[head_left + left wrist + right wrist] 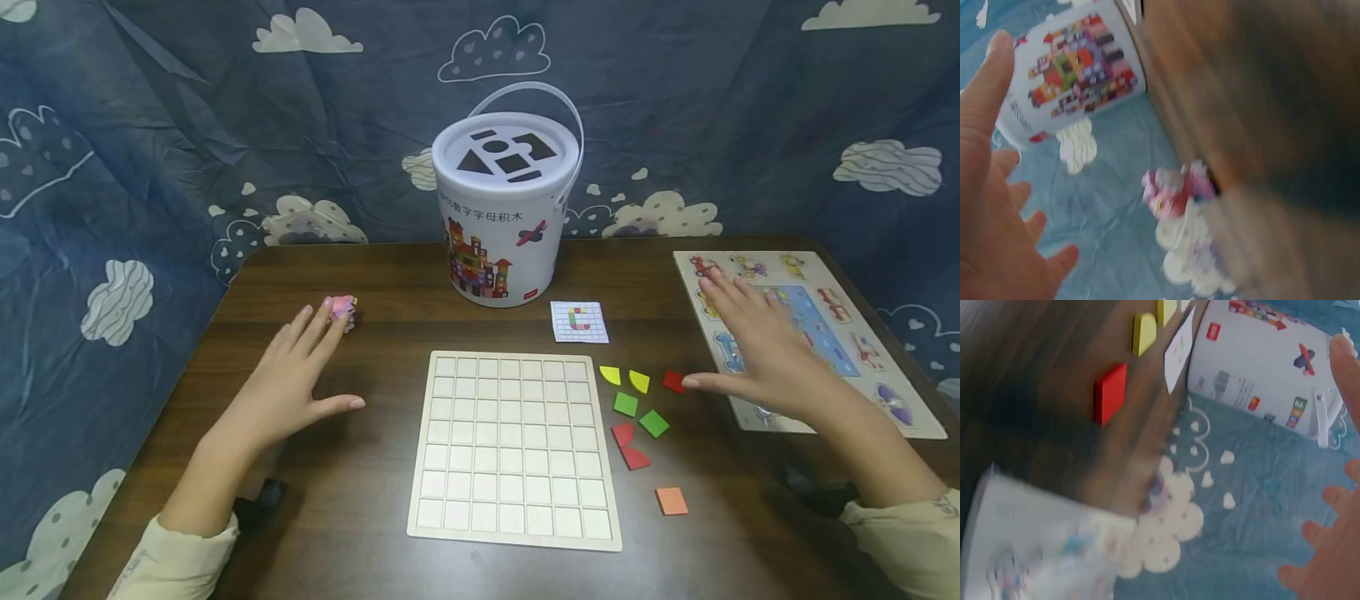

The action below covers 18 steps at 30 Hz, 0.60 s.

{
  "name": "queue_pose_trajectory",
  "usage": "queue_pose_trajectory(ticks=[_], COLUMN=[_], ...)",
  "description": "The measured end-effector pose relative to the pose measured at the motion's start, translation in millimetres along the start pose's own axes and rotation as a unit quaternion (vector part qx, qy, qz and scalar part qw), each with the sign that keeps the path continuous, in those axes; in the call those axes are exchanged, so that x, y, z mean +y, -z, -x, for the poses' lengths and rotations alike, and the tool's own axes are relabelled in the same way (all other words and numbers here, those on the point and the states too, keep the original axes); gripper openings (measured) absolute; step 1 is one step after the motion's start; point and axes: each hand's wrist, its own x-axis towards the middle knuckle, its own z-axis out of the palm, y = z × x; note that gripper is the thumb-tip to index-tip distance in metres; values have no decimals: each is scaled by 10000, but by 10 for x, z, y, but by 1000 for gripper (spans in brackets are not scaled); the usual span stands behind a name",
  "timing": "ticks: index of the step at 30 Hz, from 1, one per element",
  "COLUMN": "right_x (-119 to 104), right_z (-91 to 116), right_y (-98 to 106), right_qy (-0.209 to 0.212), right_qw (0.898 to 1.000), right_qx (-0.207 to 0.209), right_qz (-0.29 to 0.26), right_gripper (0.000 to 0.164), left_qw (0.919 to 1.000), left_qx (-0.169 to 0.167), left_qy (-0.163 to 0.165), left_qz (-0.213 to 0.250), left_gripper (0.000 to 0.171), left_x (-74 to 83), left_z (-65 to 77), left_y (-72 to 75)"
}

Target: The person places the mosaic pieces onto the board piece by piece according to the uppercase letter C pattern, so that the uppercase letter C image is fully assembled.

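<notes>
Both hands hover over a dark wooden table and hold nothing. In the head view my left hand (288,379) has its fingers spread, near a small pink figurine (342,309). My right hand (772,358), fingers extended, is above the edge of a picture puzzle board (900,358), its thumb beside a red tile (673,381). Between the hands lies a wooden grid board (512,450). Along its right side are yellow quarter-round tiles (639,382), green square tiles (654,423), red tiles (634,457) and an orange square tile (671,501). A card (580,322) shows a coloured C-shaped pattern on a grid.
A white bucket (502,225) with shaped holes in its lid and a raised handle stands at the table's back. Behind it hangs a blue cloth (375,125) with cloud prints. Dark straps (258,504) sit about the wrists.
</notes>
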Motion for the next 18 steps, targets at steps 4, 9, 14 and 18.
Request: queue_pose_trajectory(ticks=[4,9,14,18], right_x=[-57,-96,-80,-73], right_z=[-70,-161,-214,-242], right_y=[-123,-317,-535,-684], right_qy=[-92,-373,-304,-249], right_qw=[9961,9825,9713,9655], right_qx=[-210,-855,-1255,-1429], right_qz=[-850,-1615,-1996,-2161], right_gripper=[109,92,69,55], left_qw=[9974,9837,9553,9439], left_qx=[73,-442,-1271,-1534], left_qy=[-400,-470,-445,-468], left_qz=[599,1676,2632,2886], left_gripper=[97,95,94,92], left_x=[126,311,434,470], left_z=[-17,-9,17,35], left_y=[-152,-342,-503,-596])
